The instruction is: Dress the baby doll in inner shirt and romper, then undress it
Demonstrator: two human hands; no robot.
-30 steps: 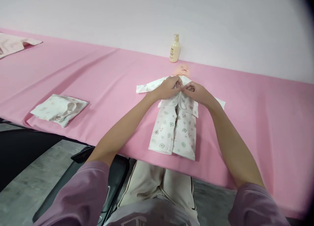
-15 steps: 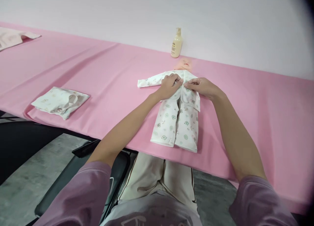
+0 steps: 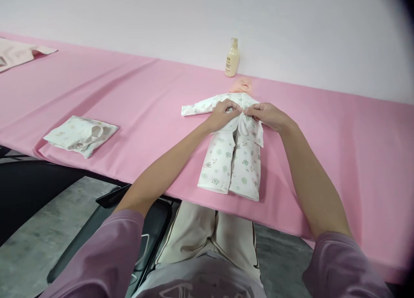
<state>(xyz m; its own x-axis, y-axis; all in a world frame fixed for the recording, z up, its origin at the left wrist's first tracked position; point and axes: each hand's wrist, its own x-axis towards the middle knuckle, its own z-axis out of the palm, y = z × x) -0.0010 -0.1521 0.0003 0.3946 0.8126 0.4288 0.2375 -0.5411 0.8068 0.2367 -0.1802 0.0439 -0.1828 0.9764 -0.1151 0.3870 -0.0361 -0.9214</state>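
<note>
A baby doll [image 3: 242, 85] lies on its back on the pink table [image 3: 129, 104], dressed in a white printed romper [image 3: 231, 164]. My left hand [image 3: 223, 114] and my right hand [image 3: 267, 115] meet over the doll's chest. Each one pinches an edge of the romper's front opening, fingers curled and closed on the fabric. One sleeve of the romper stretches out to the left; the other is hidden behind my right hand. The legs of the romper lie flat toward the table's near edge.
A cream pump bottle [image 3: 232, 58] stands against the white wall behind the doll's head. A folded printed garment [image 3: 80, 134] lies at the near left, a pale pink cloth [image 3: 16, 54] at the far left. A black chair [image 3: 106, 229] sits below the table edge.
The view shifted slightly. Both hands stay pinched on the romper at the doll's chest, moving a little along the front opening.
</note>
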